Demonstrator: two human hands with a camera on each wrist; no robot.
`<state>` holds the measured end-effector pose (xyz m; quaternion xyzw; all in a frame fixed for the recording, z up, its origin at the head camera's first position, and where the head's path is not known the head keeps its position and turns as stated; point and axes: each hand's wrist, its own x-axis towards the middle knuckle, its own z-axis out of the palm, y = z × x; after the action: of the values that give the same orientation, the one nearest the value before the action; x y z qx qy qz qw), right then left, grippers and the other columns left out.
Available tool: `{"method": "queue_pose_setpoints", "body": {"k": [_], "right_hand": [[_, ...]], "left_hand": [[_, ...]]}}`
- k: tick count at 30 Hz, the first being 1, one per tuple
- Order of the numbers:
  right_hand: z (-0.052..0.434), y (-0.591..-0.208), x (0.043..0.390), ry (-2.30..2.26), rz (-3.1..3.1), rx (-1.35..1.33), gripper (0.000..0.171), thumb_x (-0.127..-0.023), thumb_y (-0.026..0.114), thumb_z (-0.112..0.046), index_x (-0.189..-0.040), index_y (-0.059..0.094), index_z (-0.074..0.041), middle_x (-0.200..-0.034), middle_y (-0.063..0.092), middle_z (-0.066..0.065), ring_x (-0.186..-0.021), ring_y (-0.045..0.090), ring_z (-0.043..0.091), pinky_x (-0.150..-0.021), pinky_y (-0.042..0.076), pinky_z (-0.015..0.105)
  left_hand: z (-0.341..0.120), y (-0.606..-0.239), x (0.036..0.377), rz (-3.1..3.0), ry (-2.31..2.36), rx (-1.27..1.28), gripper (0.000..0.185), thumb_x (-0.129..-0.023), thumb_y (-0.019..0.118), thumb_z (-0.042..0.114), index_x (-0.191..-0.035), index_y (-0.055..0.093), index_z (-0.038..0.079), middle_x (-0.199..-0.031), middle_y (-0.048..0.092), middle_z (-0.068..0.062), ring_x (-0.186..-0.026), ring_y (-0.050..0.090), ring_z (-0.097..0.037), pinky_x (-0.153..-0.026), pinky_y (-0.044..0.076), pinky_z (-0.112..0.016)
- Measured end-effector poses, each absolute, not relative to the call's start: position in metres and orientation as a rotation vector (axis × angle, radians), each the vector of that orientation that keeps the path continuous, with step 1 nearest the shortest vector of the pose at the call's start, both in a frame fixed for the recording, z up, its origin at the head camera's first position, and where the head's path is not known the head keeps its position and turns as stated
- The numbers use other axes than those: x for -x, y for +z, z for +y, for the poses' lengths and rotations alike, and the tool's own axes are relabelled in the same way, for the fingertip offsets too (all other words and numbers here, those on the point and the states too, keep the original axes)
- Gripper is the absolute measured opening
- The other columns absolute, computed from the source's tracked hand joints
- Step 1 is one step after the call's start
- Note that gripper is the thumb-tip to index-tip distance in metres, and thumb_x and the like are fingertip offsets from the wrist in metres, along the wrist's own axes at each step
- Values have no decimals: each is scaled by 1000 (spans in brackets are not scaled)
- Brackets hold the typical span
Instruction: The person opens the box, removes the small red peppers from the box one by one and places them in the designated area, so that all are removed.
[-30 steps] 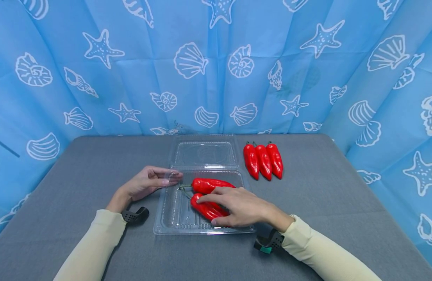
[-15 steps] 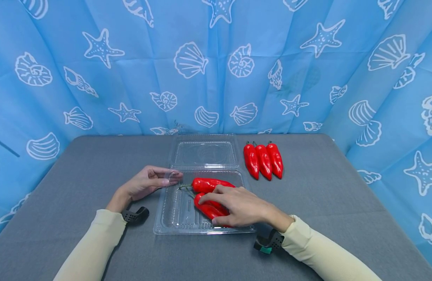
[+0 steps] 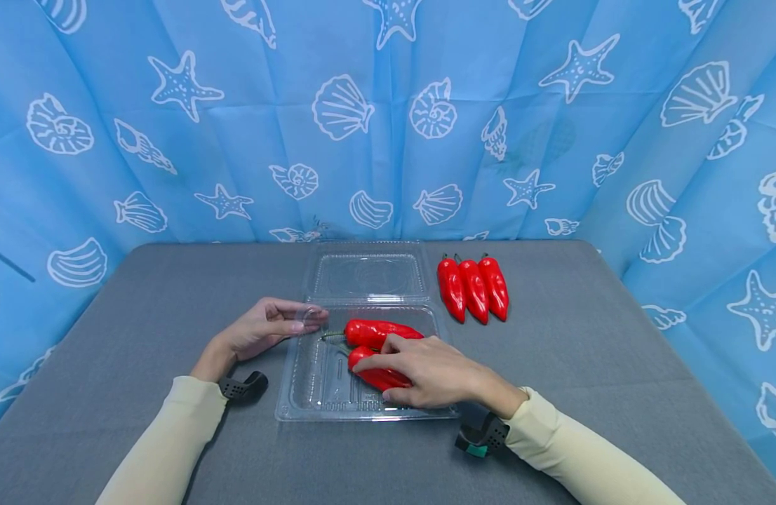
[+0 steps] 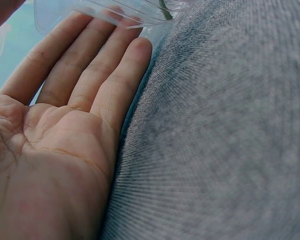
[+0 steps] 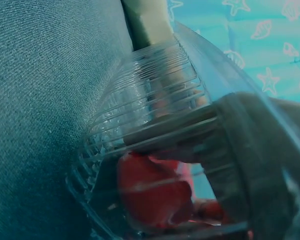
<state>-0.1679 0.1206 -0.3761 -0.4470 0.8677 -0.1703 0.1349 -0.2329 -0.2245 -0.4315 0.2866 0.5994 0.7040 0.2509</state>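
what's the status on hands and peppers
Right hand holding a pepper in the box. Left hand at box's left side. Another pepper behind it. Nothing visibly in the way.

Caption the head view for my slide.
Right hand gripping a red pepper in an open clear container, left hand at its edge, three peppers outside.

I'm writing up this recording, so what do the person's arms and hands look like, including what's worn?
The left hand and right hand wear no gloves. The left sleeve and right sleeve are plain pale cream. A black left wrist mount and black right wrist mount show small holes; the right one has a green patch.
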Motion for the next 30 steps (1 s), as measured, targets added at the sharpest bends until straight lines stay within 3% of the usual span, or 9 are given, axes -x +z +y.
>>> {"method": "queue_pose_setpoints", "body": {"k": [10, 30], "right_hand": [[120, -378, 168, -405, 2534, 1368, 62, -90, 75, -30, -147, 53, -38, -113, 58, -2, -94, 51, 9, -70, 47, 22], [120, -378, 169, -609, 2526, 1194, 64, -86, 80, -26, -143, 53, -33, -124, 55, -1, -108, 51, 14, -78, 52, 28]], "left_hand": [[-225, -431, 233, 1642, 1908, -786, 42, -96, 60, -3, -138, 56, -8, -137, 62, -18, -129, 59, -25, -109, 46, -36], [-224, -430, 233, 1630, 1917, -766, 42, -96, 61, -3, -137, 57, -9, -137, 62, -20, -130, 58, -25, -109, 46, -37]]}}
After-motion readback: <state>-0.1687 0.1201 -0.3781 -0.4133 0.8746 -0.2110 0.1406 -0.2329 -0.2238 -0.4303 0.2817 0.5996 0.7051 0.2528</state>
